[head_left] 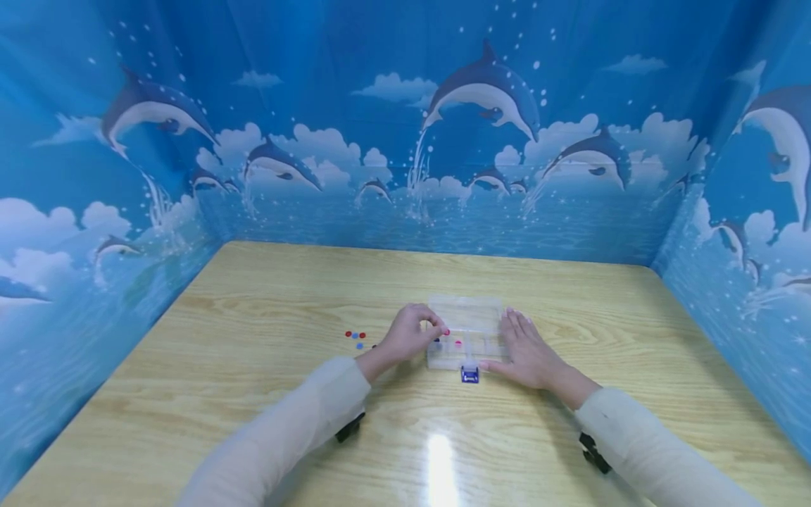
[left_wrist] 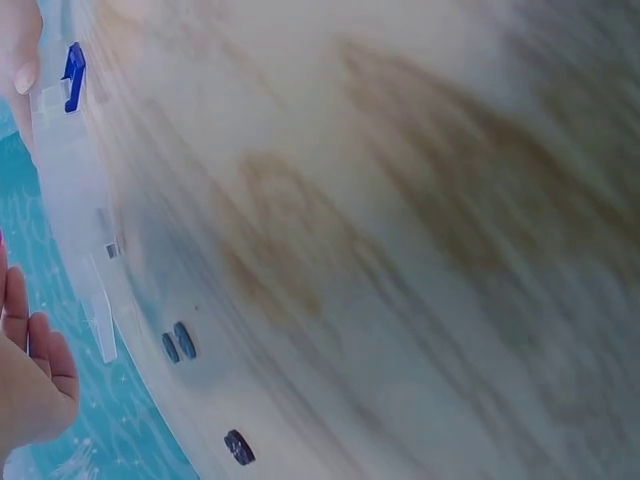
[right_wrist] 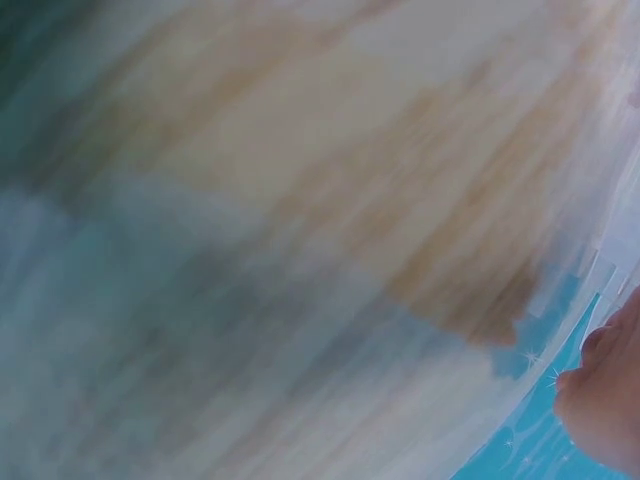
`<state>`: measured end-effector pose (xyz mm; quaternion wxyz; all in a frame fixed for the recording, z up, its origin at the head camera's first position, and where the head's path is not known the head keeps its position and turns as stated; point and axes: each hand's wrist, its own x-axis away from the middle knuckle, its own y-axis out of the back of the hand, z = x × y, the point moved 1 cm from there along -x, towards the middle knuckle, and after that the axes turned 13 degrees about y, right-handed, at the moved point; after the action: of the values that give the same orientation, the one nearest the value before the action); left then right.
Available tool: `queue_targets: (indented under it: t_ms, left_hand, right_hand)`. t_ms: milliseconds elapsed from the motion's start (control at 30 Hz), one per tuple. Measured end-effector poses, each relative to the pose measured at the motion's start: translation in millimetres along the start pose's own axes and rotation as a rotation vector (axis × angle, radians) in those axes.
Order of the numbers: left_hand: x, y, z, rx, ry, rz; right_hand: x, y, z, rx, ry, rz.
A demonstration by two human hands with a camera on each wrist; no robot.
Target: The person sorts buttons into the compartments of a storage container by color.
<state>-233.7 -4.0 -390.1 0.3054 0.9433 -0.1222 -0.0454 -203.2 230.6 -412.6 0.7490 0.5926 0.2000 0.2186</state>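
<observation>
A clear plastic box (head_left: 446, 360) lies on the table with its lid (head_left: 465, 310) laid back and a blue latch (head_left: 469, 374) at its front. My left hand (head_left: 410, 332) is over the box's left side, pinching a small red disc (head_left: 446, 332) between thumb and forefinger. Inside the box a pink disc (head_left: 458, 343) and a dark disc (head_left: 437, 340) show. My right hand (head_left: 527, 355) rests with straight fingers along the box's right edge, thumb by the front. In the left wrist view the left hand (left_wrist: 35, 390) is at the image edge, beside the box (left_wrist: 75, 180).
Left of the box, several small discs lie loose on the wooden table (head_left: 304, 296), among them a red disc (head_left: 348, 334) and a blue disc (head_left: 360, 346). A dolphin-print curtain (head_left: 393, 141) surrounds the table's back and sides.
</observation>
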Motion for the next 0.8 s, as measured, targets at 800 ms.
queue_targets:
  t_ms: [800]
  left_hand:
    - [-5.1, -17.0, -4.4, -0.138, -0.045, -0.042]
  right_hand:
    - [-0.5, -1.9, -2.8, -0.019, -0.009, 0.010]
